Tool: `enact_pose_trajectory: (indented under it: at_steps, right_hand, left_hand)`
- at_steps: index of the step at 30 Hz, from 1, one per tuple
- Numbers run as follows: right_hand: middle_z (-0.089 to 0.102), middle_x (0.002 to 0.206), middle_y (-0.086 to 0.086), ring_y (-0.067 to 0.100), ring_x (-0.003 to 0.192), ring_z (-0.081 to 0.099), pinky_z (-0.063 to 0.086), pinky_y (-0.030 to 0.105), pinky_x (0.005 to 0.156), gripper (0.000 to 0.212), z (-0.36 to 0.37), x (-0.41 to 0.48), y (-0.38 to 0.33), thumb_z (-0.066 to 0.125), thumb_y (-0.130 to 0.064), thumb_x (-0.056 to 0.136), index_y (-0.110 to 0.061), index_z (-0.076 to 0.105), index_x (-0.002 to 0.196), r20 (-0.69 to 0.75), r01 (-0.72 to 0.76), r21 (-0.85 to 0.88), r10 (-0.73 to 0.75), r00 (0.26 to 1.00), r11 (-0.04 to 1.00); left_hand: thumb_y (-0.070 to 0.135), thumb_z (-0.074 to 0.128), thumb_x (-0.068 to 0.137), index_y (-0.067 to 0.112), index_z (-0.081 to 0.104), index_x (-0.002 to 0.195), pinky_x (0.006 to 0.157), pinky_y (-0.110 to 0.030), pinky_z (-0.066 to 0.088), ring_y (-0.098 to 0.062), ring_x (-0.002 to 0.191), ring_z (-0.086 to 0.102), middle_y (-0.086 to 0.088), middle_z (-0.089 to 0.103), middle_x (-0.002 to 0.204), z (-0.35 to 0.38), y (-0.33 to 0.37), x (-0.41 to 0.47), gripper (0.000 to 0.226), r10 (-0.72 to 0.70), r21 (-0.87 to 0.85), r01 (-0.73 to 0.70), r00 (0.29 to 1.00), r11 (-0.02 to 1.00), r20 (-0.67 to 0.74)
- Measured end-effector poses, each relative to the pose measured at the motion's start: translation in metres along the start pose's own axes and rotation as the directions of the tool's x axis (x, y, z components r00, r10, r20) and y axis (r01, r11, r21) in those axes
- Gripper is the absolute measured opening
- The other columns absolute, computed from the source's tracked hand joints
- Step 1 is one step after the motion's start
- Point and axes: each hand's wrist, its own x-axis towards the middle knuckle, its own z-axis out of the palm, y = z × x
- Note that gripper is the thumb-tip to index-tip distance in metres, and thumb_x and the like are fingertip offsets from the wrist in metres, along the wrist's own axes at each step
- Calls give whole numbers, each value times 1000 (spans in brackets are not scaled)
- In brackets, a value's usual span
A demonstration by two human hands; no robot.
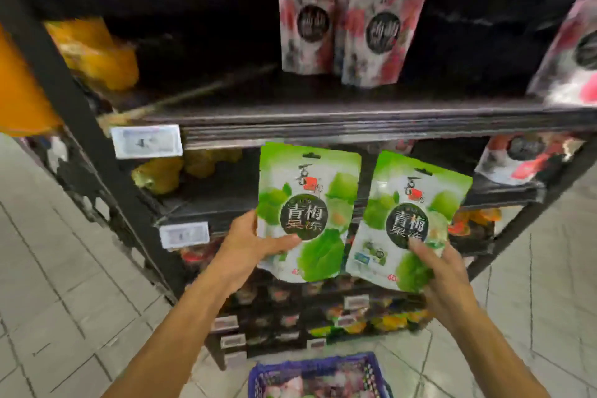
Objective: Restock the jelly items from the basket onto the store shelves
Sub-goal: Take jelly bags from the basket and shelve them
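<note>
Two green jelly pouches held up before the shelves
Left hand (250,244) pinches the left pouch (307,213) at its lower edge; right hand (444,271) grips the right pouch (410,220), both forearms reaching forward.

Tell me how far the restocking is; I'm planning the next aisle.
Possibly done: red-and-white pouches stand on the upper shelf. In hand: the left hand grips the left green pouch, the right hand the right green pouch, both raised before the middle shelf. Left: the blue basket on the floor holds more packets to shelve.
</note>
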Motion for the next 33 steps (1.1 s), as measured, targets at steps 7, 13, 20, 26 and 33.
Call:
enact_pose_trajectory:
  at_steps: [7, 13, 20, 26, 33]
  right_hand:
    - [76, 99, 7, 25, 85, 75, 60, 44, 65, 30, 37, -10, -154, 71, -21, 76, -17, 75, 105, 167, 154, 187, -186, 968, 970]
    - [75, 79, 3, 18, 64, 72, 57, 34, 55, 39, 62, -19, -274, 82, -27, 62, -13, 74, 98, 214, 396, 121, -413, 885, 910]
    - [76, 98, 10, 25, 83, 75, 57, 32, 58, 39, 83, -16, -378, 82, -28, 65, -15, 74, 102, 181, 605, 65, -606, 775, 793]
    - [76, 73, 2, 13, 61, 71, 54, 27, 49, 28, 102, 14, -440, 84, -20, 69, -7, 74, 92, 106, 676, 20, -674, 731, 737]
    - [73, 66, 6, 16, 51, 68, 52, 25, 44, 43, 133, 52, -513, 86, -20, 70, 5, 66, 99, 135, 612, -6, -606, 784, 791]
  left_hand:
    - [27, 91, 60, 20, 74, 96, 68, -32, 58, -27, 90, 74, -10, 76, 102, 19, 156, -10, 41, 288, -3, -288, 957, 958, 36]
    - [45, 86, 59, 25, 74, 100, 71, -31, 59, -25, 93, 74, -7, 76, 104, 43, 261, -8, 48, 499, 30, -501, 865, 865, 46]
    - [48, 81, 59, 28, 76, 86, 59, -30, 58, -18, 82, 75, -1, 78, 90, 66, 368, -3, 34, 631, 160, -623, 776, 766, -3]
    - [37, 81, 66, 16, 76, 89, 57, -19, 55, -13, 79, 75, 1, 78, 86, 81, 423, 14, 31, 695, 225, -669, 716, 708, -57]
    - [38, 82, 58, 13, 77, 89, 64, -26, 54, -15, 80, 75, -1, 78, 88, 96, 445, 35, 40, 659, 188, -639, 749, 746, -70]
